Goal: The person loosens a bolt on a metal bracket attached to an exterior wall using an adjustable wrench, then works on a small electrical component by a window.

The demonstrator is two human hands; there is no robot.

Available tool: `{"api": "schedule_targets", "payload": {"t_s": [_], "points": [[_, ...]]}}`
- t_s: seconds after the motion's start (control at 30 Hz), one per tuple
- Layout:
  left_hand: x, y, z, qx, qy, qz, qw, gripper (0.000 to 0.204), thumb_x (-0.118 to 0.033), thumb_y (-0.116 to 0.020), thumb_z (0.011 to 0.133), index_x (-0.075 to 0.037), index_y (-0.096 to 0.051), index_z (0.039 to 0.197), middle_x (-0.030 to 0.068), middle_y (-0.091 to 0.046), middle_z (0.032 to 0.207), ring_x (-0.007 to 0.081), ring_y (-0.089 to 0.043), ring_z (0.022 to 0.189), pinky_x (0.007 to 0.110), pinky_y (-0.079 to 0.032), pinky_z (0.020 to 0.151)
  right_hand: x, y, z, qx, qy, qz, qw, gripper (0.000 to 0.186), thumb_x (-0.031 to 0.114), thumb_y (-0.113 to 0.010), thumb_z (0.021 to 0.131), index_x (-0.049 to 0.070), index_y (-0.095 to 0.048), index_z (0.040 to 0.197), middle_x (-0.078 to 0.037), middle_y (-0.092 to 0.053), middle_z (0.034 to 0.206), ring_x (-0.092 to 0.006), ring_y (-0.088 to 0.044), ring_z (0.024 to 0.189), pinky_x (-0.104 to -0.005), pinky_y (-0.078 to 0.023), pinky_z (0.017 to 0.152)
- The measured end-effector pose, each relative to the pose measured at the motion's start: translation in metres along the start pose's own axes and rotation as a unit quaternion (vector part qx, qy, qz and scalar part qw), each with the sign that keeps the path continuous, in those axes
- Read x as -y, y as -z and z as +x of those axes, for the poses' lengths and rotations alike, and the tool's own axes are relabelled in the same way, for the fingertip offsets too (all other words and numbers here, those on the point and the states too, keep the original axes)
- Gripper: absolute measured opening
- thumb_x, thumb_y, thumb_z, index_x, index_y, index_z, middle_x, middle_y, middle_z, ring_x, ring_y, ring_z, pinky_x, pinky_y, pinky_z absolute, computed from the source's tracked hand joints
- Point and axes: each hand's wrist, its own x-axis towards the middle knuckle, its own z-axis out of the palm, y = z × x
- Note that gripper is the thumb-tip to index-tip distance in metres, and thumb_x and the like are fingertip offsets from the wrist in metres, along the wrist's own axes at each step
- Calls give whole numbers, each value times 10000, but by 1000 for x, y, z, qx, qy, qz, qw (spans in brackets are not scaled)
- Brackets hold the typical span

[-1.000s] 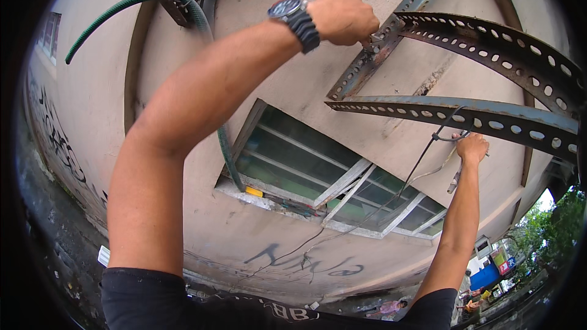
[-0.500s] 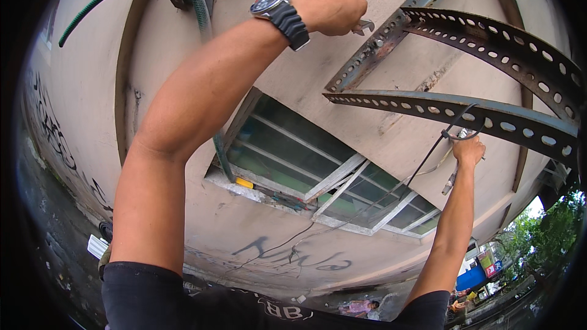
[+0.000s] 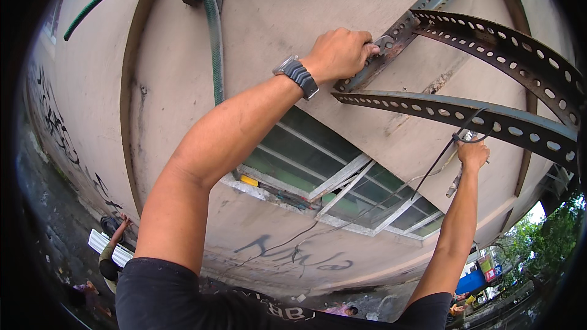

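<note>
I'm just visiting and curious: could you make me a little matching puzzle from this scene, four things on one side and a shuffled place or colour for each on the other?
Things:
1. Wristwatch
2. Hose
3. Wrench
4. Yellow handle

Places and colours:
a. on the window ledge
b. in the left hand
c. green
d. around the left wrist

Right pairs: 1-d, 2-c, 3-b, 4-a

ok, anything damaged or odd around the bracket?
Yes. The slotted upper bar and the wall bar look rusty, with brown patches. Between the upper bar and lower bar, a dark, rough streak mars the wall. A black cable loops loosely at the lower bar, which looks makeshift.
</note>
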Motion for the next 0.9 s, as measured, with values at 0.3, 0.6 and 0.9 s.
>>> {"api": "schedule_targets", "payload": {"t_s": [0.3, 0.6, 0.9], "points": [[-33, 58, 82, 269, -151, 240, 920, 335, -345, -630, 1017, -36, -755, 1053, 182, -753, 925, 340, -726, 878, 441, -548, 770, -8, 2, 1, 21, -11, 3, 1000, 852, 749, -523, 912, 19, -638, 1336, -197, -668, 1294, -351, -688, 1125, -494, -519, 955], [-42, 63, 63, 115, -215, 388, 889, 198, -298, -716, 945, -117, -777, 998, 89, -774, 856, 232, -758, 802, 355, -593, 710, -6, -5, -2, -10, -10, -9, 1000, 836, 755, -468, 936, 1, -748, 1166, -194, -742, 1168, -352, -707, 1102, -476, -514, 946], [-66, 71, 69, 134, -176, 417, 882, 175, -216, -701, 963, -74, -800, 990, 141, -768, 831, 274, -768, 805, 365, -604, 708, -4, 7, -8, -54, 21, -2, 998, 828, 753, -461, 944, 1, -691, 1204, -203, -698, 1174, -376, -705, 1069, -496, -529, 924]]}}
